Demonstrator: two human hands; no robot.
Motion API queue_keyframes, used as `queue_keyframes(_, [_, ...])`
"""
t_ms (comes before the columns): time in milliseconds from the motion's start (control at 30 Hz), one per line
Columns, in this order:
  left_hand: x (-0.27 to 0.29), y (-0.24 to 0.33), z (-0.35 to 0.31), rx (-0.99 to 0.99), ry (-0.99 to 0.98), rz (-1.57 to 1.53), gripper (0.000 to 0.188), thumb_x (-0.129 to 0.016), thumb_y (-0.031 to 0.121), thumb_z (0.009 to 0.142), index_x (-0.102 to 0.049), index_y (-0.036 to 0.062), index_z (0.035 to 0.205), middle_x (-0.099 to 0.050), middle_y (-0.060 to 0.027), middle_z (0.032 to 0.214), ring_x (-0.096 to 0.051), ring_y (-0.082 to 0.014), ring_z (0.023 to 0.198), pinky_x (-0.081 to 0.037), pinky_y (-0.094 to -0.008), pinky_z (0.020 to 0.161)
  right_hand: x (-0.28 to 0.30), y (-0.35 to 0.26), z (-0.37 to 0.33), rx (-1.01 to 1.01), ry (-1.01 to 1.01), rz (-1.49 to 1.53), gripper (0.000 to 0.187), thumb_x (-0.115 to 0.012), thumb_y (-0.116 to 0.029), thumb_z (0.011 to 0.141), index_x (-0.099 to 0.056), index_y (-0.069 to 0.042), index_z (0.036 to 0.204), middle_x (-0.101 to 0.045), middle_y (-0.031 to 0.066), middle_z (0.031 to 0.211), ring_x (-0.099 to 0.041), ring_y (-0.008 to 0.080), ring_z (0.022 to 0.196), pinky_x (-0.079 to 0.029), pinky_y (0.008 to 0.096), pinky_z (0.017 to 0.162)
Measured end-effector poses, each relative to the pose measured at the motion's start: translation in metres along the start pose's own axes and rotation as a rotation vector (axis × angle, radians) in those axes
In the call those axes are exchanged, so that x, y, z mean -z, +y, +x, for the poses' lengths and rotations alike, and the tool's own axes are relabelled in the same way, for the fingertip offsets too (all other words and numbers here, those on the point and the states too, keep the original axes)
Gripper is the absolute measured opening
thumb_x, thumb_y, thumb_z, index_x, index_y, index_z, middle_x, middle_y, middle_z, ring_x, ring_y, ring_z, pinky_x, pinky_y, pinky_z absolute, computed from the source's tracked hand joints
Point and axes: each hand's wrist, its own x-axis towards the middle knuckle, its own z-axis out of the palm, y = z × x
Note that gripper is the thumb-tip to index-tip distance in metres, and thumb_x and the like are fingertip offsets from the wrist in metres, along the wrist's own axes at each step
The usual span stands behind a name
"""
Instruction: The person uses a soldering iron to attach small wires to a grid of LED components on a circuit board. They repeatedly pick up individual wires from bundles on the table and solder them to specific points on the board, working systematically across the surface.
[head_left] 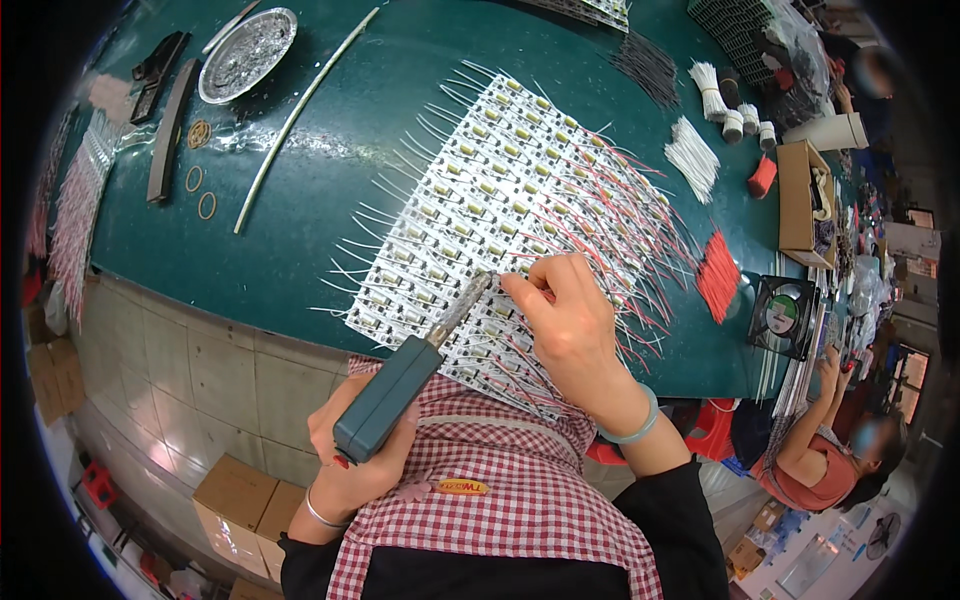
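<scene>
My left hand (pixel 360 440) is wrapped round the dark green, boxy handle of a soldering iron (pixel 392 395). Its metal barrel slants up and to the right, with the tip over the middle of a large white panel of small circuit boards (pixel 440 210). Thumb and forefinger of my right hand (pixel 570 320) are pinched together just right of that tip, close to the panel. What they hold is too small to make out. White wires (pixel 378 212) stick out along the panel's left edge, and red and white wires (pixel 640 240) fan out over its right side.
On the green table (pixel 330 150) are a metal dish (pixel 248 58), a pale rod (pixel 300 125) and rubber bands (pixel 200 134) at the left. Bundles of white wires (pixel 692 160) and red wires (pixel 718 277), a cardboard box (pixel 800 205) and a fan (pixel 783 316) lie right. A co-worker (pixel 825 465) sits right.
</scene>
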Motion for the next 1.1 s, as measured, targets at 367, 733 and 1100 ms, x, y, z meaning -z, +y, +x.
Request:
queue_keyframes(367, [-0.003,0.000,0.001,0.056,0.016,-0.037,0.020,-0.077,-0.003,0.078,-0.069,-0.0062,0.095,-0.070,-0.0119,0.087,-0.068,-0.0155,0.071,-0.053,-0.0270,0.064,0.000,0.001,0.001,-0.011,-0.024,-0.006,0.026,-0.066,0.001,0.075,-0.067,-0.003,0.101,-0.051,0.0071,0.087,-0.053,0.0227,0.080,-0.044,0.0348,0.061])
queue_keyframes(733, [0.006,-0.007,-0.010,0.083,-0.014,-0.057,0.025,-0.075,-0.002,0.079,-0.071,-0.0078,0.103,-0.070,-0.0171,0.098,-0.070,-0.0211,0.078,-0.055,-0.0303,0.068,0.001,-0.002,0.003,-0.009,-0.019,-0.011,0.024,-0.066,0.000,0.076,-0.067,-0.003,0.100,-0.050,0.0071,0.087,-0.053,0.0230,0.079,-0.044,0.0351,0.061])
queue_keyframes(1100, [0.005,-0.004,-0.008,0.084,-0.008,-0.070,0.026,-0.075,-0.002,0.079,-0.071,-0.0076,0.104,-0.070,-0.0170,0.098,-0.069,-0.0204,0.079,-0.055,-0.0305,0.069,0.001,0.001,-0.007,-0.042,-0.005,-0.024,0.030,-0.066,0.000,0.075,-0.070,-0.003,0.104,-0.056,0.0064,0.089,-0.056,0.0233,0.081,-0.047,0.0347,0.063])
